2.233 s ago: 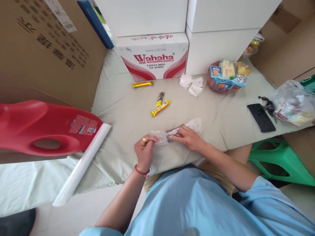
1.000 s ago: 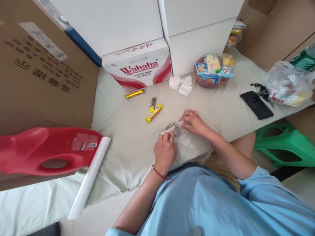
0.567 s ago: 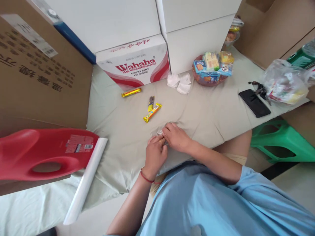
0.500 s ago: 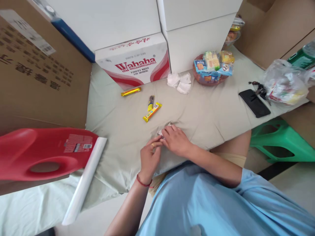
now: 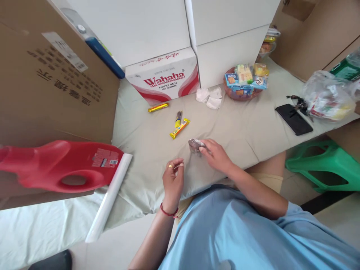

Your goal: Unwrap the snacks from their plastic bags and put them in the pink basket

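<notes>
My right hand (image 5: 215,153) grips a small dark-brown item in clear plastic wrap (image 5: 196,145), just above the cloth. What the item is I cannot make out. My left hand (image 5: 173,180), with a ring and a red wrist cord, is apart from it to the left. Its thumb and fingertips meet in a pinch, and anything between them is too small to name. Beyond the hands lie a yellow-wrapped snack bar (image 5: 180,128) and, touching it, a short brown-and-yellow one (image 5: 178,119). Another yellow snack bar (image 5: 158,107) lies near the water carton.
At the back stand a Wahaha carton (image 5: 165,83), folded white tissues (image 5: 214,103) and a snack bowl (image 5: 239,94). A phone (image 5: 294,119) and plastic bag (image 5: 329,97) lie right. Left are a red jug (image 5: 84,157), white roll (image 5: 109,198) and cardboard box (image 5: 70,86).
My hands have come apart. The right one has moved slightly right with the brown wrapped item, which now shows more; the left has drawn back from it. The view has shifted a little.
</notes>
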A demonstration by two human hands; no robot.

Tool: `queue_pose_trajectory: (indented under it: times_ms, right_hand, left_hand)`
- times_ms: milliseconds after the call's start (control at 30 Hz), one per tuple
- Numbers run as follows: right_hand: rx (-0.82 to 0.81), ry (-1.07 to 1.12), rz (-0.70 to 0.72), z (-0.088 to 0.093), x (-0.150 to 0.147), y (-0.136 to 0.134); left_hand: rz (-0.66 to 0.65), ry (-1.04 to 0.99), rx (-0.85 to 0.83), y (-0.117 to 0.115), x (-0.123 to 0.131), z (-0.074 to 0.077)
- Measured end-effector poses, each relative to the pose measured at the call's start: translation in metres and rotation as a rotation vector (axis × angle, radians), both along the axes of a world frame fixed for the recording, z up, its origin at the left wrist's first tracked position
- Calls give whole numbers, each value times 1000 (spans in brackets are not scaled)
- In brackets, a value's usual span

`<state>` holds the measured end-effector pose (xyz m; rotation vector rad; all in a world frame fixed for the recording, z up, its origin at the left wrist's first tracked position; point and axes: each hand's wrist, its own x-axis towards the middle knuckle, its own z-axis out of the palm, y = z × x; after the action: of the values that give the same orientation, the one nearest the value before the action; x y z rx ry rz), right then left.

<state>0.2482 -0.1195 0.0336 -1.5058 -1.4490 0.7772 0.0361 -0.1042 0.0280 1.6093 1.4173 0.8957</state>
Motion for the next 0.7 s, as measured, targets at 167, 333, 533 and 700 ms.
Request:
queue_pose_trajectory:
  times_ms: [167, 333, 533, 700]
  right_hand:
    - [-302, 838, 136, -14, 14, -22]
    - [-261, 791, -50, -34, -4, -37]
    - [-163, 435, -48, -36, 21, -46]
    - [-8, 258, -347, -13, 145, -33]
  left_hand:
    - [-186, -209, -251, -7, 26, 3]
    - [-172, -112, -238, -16, 48, 3]
    - [-228, 12, -101, -21, 45, -8]
    - [-51, 318, 241, -16, -16, -14]
